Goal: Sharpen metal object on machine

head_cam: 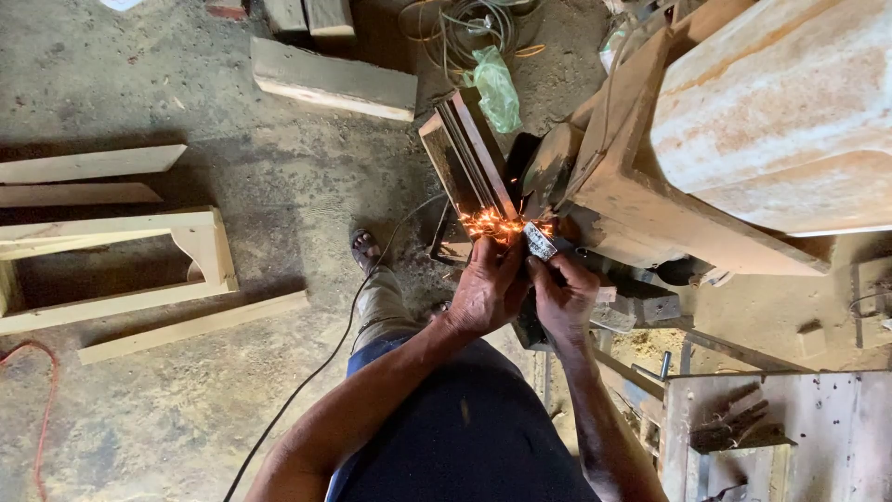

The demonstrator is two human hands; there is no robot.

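**sawdust_sam:** Dark blue shirt [465,437] is filling the bottom middle of the frame, and both bare forearms are reaching up from it toward the centre. What are the hands actually doing?

**gritwheel:** Both are pinching a small flat metal blade [540,241] just right of centre. Left hand [487,290] is curling tight around its lower end, right hand [563,296] is clamping it from the other side, fingers closed on it. The two hands are touching each other.

**sawdust_sam:** And the orange stuff?

**gritwheel:** Sparks [492,224] are flying off right above the left hand, next to a dark grinding wheel [548,167] that's sitting against the wooden bench [669,204] in the upper right.

**sawdust_sam:** Floor's looking busy too.

**gritwheel:** Yeah, a pale wooden frame [121,270] is lying at the left, a timber block [333,82] at the top, a green plastic bag [497,88] beside it. A sandalled foot [365,249] is poking out left of the hands, and a black cable [325,363] is trailing across the concrete.
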